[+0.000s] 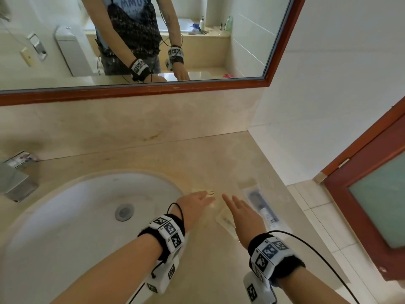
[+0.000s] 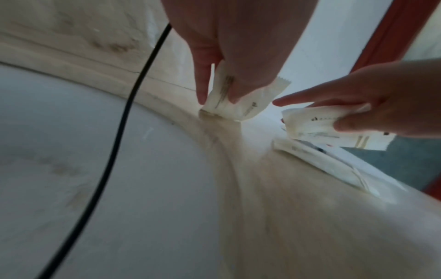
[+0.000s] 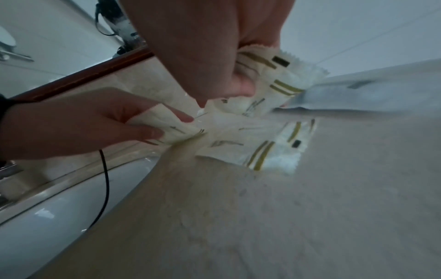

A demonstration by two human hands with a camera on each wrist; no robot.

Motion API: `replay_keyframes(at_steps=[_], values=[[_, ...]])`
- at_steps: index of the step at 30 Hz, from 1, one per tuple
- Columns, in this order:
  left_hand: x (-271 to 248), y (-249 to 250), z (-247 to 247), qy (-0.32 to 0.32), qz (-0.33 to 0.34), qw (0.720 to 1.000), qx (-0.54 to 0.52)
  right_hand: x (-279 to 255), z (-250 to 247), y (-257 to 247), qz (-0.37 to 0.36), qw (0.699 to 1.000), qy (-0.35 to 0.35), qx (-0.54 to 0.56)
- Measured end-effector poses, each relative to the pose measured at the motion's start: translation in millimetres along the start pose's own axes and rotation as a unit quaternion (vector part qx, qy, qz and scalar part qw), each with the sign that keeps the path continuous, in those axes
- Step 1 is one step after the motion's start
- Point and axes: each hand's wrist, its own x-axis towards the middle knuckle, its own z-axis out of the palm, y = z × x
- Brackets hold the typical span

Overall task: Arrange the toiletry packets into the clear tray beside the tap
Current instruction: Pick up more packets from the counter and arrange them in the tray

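A marble worktop [image 1: 219, 154] wraps a white basin [image 1: 65, 216], the tap [image 1: 15, 183] and clear tray [image 1: 20, 159] far off to the left. A long toothbrush packet [image 1: 260, 202] lies lengthwise by the right edge, and a flat cream packet [image 3: 262, 149] rests beside it under the hands. The left hand [image 1: 195, 202], nearer the tray, reaches palm down, fingers pinching a small sachet [image 2: 229, 102] on the basin's rim. The right hand [image 1: 243, 213] pinches another cream sachet [image 3: 267, 75] just above the worktop. Both loads must travel left across the basin.
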Motion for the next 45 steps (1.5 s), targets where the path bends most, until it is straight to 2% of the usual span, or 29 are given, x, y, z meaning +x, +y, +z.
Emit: replay_keyframes(at_steps=[3, 6, 9, 11, 17, 28, 33, 37, 45], values=[[-15, -16, -16, 0.087, -0.021, 0.994, -0.054, 9, -16, -14, -0.029, 0.999, 0.012, -0.013], [-35, -39, -29, 0.212, -0.078, 0.968, -0.113, 19, -33, -44, -0.067, 0.997, 0.024, -0.03], [-65, -63, -42, 0.296, -0.121, 0.94, -0.116, 27, -38, -84, -0.119, 0.991, 0.035, -0.052], [-94, -77, -48, 0.33, -0.138, 0.928, -0.101, 30, -36, -113, -0.158, 0.985, 0.04, -0.063], [-186, -125, -49, 0.353, -0.227, 0.905, -0.069, 31, -22, -211, -0.309, 0.947, 0.018, -0.087], [-353, -204, -45, 0.392, -0.411, 0.821, -0.07, 14, 26, -398, -0.462, 0.882, -0.02, -0.093], [-411, -244, -44, 0.419, -0.437, 0.795, -0.048, 8, 49, -474, -0.508, 0.857, -0.037, -0.085], [-446, -282, -44, 0.437, -0.444, 0.781, -0.041, 8, 62, -523, -0.521, 0.847, -0.048, -0.091], [-478, -335, -32, 0.456, -0.449, 0.766, -0.055, 23, 88, -567, -0.535, 0.837, -0.048, -0.1]])
